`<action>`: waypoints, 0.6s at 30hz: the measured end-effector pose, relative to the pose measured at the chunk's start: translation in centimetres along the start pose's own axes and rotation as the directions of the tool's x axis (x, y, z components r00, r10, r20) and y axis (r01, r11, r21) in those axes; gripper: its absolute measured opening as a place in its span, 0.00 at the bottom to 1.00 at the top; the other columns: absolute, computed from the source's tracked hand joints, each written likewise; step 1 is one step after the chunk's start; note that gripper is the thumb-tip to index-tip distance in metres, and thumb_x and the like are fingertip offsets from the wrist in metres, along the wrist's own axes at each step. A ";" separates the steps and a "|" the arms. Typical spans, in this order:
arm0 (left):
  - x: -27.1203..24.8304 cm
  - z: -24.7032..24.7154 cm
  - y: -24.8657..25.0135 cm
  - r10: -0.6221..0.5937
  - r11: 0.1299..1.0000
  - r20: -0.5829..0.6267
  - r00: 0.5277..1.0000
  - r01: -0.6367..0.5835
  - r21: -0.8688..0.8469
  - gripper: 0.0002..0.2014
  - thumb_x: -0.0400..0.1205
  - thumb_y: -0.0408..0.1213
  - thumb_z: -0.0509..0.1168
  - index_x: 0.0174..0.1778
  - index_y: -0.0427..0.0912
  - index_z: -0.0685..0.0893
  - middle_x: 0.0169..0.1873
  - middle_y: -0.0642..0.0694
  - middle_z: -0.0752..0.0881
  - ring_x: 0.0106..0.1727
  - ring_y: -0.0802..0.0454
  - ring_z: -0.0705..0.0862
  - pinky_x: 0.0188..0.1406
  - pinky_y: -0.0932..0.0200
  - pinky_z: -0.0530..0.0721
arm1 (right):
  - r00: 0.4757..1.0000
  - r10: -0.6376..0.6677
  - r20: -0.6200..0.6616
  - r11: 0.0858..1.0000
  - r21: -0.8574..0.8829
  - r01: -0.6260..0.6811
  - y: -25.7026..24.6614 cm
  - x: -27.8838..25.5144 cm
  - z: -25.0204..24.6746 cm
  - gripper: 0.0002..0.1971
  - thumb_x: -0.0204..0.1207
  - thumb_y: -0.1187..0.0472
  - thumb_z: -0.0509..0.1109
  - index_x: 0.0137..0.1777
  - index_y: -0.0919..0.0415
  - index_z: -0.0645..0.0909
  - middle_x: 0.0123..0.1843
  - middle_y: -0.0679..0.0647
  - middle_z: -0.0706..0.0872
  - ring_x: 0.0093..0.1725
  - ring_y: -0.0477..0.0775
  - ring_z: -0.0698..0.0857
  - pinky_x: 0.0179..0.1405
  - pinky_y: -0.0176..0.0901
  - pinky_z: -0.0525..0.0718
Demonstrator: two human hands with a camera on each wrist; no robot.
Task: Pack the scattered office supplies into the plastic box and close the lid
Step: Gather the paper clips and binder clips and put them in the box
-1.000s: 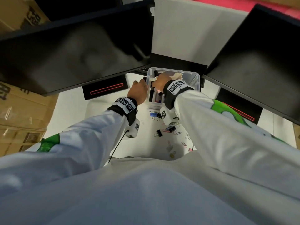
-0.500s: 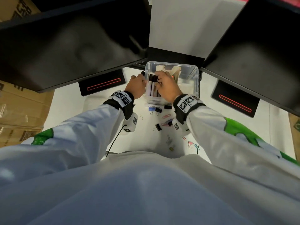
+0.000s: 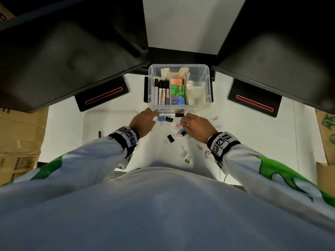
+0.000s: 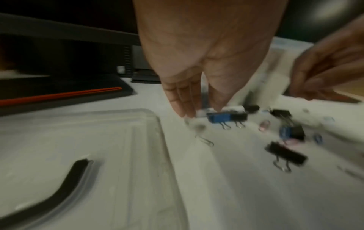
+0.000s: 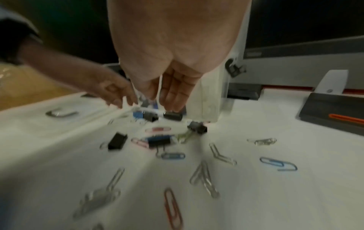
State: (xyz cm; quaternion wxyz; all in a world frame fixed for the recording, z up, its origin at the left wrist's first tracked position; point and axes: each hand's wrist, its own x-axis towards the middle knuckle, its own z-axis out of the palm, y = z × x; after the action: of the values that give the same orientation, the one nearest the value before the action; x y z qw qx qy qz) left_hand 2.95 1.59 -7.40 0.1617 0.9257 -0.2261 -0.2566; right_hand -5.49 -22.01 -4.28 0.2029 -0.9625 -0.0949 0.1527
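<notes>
The clear plastic box [image 3: 207,84] stands open at the desk's centre, with markers, small coloured boxes and a white packet inside. In front of it lies a white marker [image 4: 234,108] with a black cap [image 5: 173,116]. My left hand [image 3: 145,120] reaches its white end, thumb and straight fingers [image 4: 183,107] on either side. My right hand [image 3: 194,125] hovers over the cap, its fingers [image 5: 175,95] straight and holding nothing. A blue binder clip [image 3: 160,119] and black binder clips [image 3: 170,138] lie between the hands. The clear lid [image 4: 78,140] lies flat to the left.
Coloured and plain paper clips [image 5: 202,175] are scattered over the white desk towards me, with a yellow binder clip [image 3: 188,160] nearest. Two dark monitors [image 3: 72,51] overhang the box from both sides, on black bases [image 3: 101,95]. Cardboard boxes [image 3: 18,142] stand at the left.
Both hands have come out of the box and dropped to the desk in front of it, at the lying marker. The markers they handled now stand in the box.
</notes>
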 end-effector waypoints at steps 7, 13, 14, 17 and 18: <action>1.1 2.2 1.8 0.126 0.934 0.040 0.991 -0.132 0.331 0.14 0.81 0.34 0.65 0.62 0.40 0.77 0.61 0.34 0.78 0.51 0.34 0.83 0.44 0.45 0.81 | 0.970 0.099 0.223 0.985 -0.162 -0.063 1.0 0.3 3.9 0.20 0.81 0.63 0.65 0.72 0.63 0.71 0.64 0.63 0.75 0.61 0.65 0.80 0.49 0.58 0.86; 1.2 2.3 1.9 0.148 0.937 0.031 0.988 -0.150 0.316 0.08 0.82 0.31 0.62 0.56 0.37 0.80 0.60 0.33 0.78 0.51 0.34 0.81 0.43 0.44 0.81 | 0.976 0.147 0.162 0.988 0.028 -0.154 1.8 0.7 3.1 0.10 0.84 0.59 0.61 0.59 0.64 0.78 0.57 0.61 0.82 0.53 0.64 0.84 0.48 0.54 0.83; 1.2 2.4 1.7 0.150 0.939 0.031 0.988 -0.153 0.308 0.08 0.82 0.30 0.62 0.56 0.37 0.80 0.58 0.33 0.78 0.52 0.34 0.81 0.43 0.44 0.81 | 0.975 0.168 0.146 0.981 0.067 -0.180 2.1 0.7 2.8 0.09 0.85 0.60 0.60 0.56 0.63 0.79 0.53 0.61 0.85 0.50 0.65 0.85 0.48 0.54 0.83; 0.9 2.3 1.9 0.151 0.947 0.053 0.987 -0.160 0.277 0.10 0.83 0.30 0.59 0.59 0.35 0.77 0.54 0.35 0.80 0.53 0.35 0.81 0.41 0.45 0.81 | 0.974 0.201 0.102 0.966 0.143 -0.215 2.8 0.4 2.0 0.11 0.85 0.64 0.58 0.52 0.63 0.82 0.47 0.61 0.88 0.44 0.63 0.86 0.47 0.52 0.83; 0.8 2.3 2.2 0.148 0.956 0.055 0.987 -0.157 0.246 0.11 0.82 0.29 0.58 0.60 0.35 0.75 0.52 0.36 0.80 0.52 0.36 0.81 0.39 0.47 0.78 | 0.976 0.202 0.085 0.960 0.182 -0.214 2.9 0.3 1.7 0.11 0.85 0.64 0.58 0.52 0.63 0.83 0.47 0.60 0.88 0.44 0.62 0.86 0.47 0.52 0.83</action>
State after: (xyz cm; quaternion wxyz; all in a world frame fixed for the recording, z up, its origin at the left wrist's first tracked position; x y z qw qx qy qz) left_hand 1.56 -1.08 -8.67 0.0590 0.9137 -0.3302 -0.2296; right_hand -5.47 -23.90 -7.03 0.2734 -0.9378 0.0152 0.2132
